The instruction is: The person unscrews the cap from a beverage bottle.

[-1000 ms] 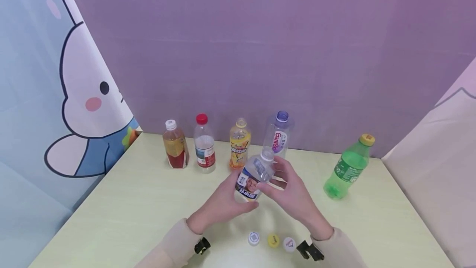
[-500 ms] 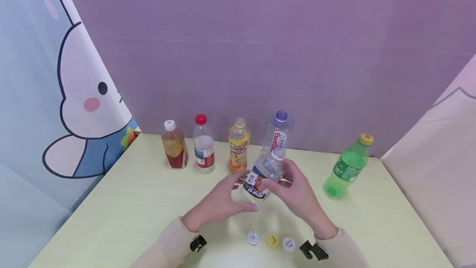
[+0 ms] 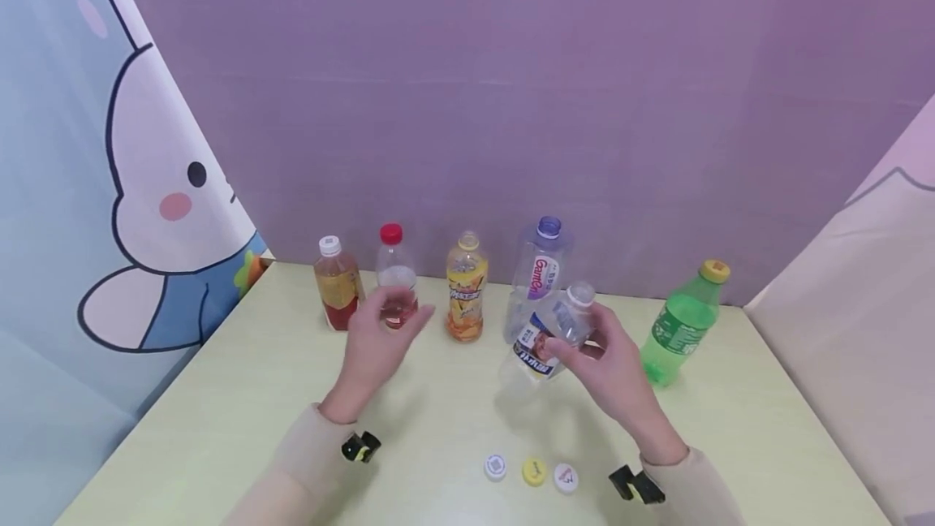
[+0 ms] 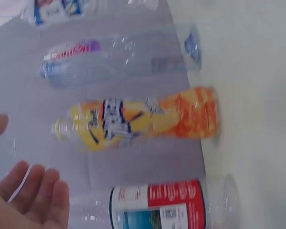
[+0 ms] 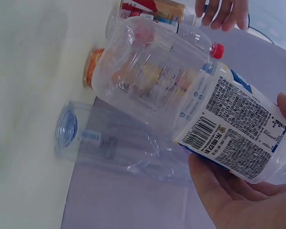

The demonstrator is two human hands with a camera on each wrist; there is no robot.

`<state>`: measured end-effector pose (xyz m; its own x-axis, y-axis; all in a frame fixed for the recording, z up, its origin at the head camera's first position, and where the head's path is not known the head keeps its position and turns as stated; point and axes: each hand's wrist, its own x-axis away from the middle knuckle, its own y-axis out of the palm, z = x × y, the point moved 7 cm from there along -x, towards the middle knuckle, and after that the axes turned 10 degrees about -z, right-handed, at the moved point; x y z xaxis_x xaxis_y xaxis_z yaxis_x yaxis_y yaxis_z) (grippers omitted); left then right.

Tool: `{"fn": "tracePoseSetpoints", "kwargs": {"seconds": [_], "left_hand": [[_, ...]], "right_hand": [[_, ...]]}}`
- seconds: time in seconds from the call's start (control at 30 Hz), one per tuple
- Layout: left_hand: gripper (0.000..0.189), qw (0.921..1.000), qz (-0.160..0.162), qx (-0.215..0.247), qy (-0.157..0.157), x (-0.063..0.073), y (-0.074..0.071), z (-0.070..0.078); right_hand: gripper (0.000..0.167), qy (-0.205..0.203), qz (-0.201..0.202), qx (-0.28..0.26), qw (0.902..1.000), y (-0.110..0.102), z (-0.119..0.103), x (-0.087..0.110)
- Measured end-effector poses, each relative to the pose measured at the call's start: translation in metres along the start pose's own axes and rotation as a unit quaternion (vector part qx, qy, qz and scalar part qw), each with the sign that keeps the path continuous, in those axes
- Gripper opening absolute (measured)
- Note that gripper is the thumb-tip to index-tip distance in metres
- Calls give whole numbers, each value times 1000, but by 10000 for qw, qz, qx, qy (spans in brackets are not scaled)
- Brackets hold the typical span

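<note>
My right hand [image 3: 619, 372] grips a clear plastic bottle [image 3: 536, 347] by its upper part, tilted above the table. Its label is blue and white with a portrait, and the neck looks capless. In the right wrist view, barcode and small print show on the label's other side. My left hand [image 3: 374, 351] is in the air with bent, spread fingers and nothing in it. From the head it overlaps a red-capped bottle [image 3: 397, 266] behind it. The left wrist view shows the left fingers [image 4: 33, 195] beside that bottle's red-and-white label [image 4: 157, 202].
At the back stand a white-capped amber bottle [image 3: 338, 286], a capless yellow-orange bottle [image 3: 467, 291] and a capless bluish bottle [image 3: 544, 254]. A green bottle [image 3: 681, 331] with a yellow cap stands at right. Two white caps [image 3: 495, 467] and a yellow cap [image 3: 534, 472] lie in front.
My left hand has let go of the clear bottle and moved left, toward the red-capped bottle. My right hand has carried the clear bottle to the right.
</note>
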<state>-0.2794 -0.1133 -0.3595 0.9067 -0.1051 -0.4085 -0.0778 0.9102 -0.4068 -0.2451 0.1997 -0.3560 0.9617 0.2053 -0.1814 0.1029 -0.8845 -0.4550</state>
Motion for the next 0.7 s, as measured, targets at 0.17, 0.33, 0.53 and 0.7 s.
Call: {"fn": "tracePoseSetpoints", "kwargs": {"seconds": [0.17, 0.33, 0.53, 0.7], "left_hand": [[43, 9972, 726, -75, 132, -10, -21, -7], [54, 9934, 1099, -224, 227, -23, -27, -19], [73, 9941, 1048, -263, -124, -34, -25, -33], [86, 9940, 794, -180, -726, -43, -18, -48]], "right_hand": [[78, 209, 160, 153, 9995, -11, 2, -1], [77, 248, 276, 322, 9988, -21, 1, -4], [85, 503, 394, 553, 9964, -31, 4, -9], [92, 658, 572, 777, 9932, -40, 13, -14]]}}
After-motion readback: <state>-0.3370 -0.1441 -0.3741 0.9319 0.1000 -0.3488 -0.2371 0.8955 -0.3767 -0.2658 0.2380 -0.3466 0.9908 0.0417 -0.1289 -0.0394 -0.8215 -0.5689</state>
